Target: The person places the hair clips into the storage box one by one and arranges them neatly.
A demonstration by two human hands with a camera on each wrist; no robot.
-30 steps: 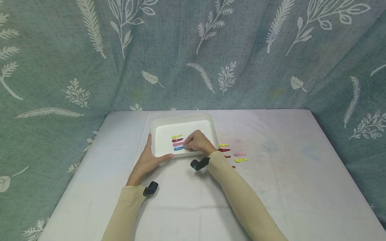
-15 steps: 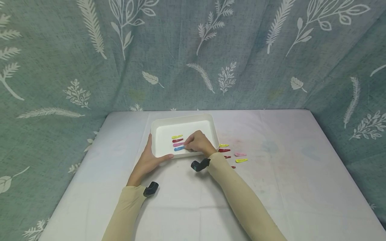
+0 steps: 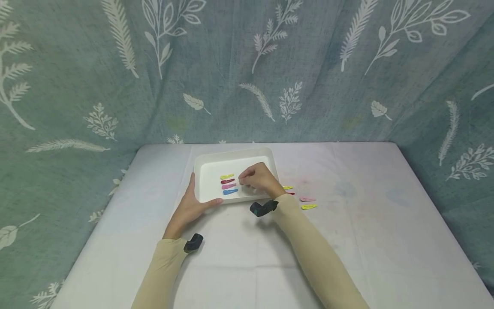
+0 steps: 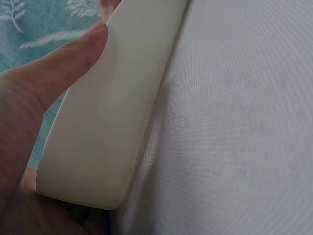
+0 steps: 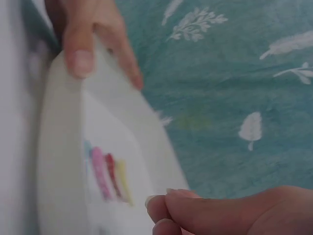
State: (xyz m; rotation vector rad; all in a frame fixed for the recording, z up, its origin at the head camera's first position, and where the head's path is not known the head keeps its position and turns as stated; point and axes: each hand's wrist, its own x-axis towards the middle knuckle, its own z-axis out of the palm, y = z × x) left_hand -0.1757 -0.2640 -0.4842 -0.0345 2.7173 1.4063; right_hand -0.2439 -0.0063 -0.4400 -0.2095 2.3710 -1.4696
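Observation:
Four-sided and white, a shallow tray (image 3: 216, 159) stands on the cloth-covered table, held at its near left corner by my left hand (image 3: 190, 206). In the left wrist view the thumb (image 4: 80, 56) lies against the tray's outer wall. A short row of snap hair clips lies inside: yellow (image 3: 227, 176), red (image 3: 227, 181), pink (image 3: 229, 186) and, nearest me, blue (image 3: 230, 192). My right hand (image 3: 259, 177) is over the tray, just right of the row. In the right wrist view its thumb and fingertips are together, with nothing visible between them.
Right of the tray, more hair clips lie on the table: a pink clip (image 3: 307, 199), a yellow clip (image 3: 308, 207), and others partly hidden behind the right wrist. A leaf-patterned curtain (image 3: 247, 86) stands behind the table (image 3: 386, 240).
My right hand has drawn back from the blue clip, up and to the right, leaving that clip lying in the row. My left hand and the tray have stayed in place.

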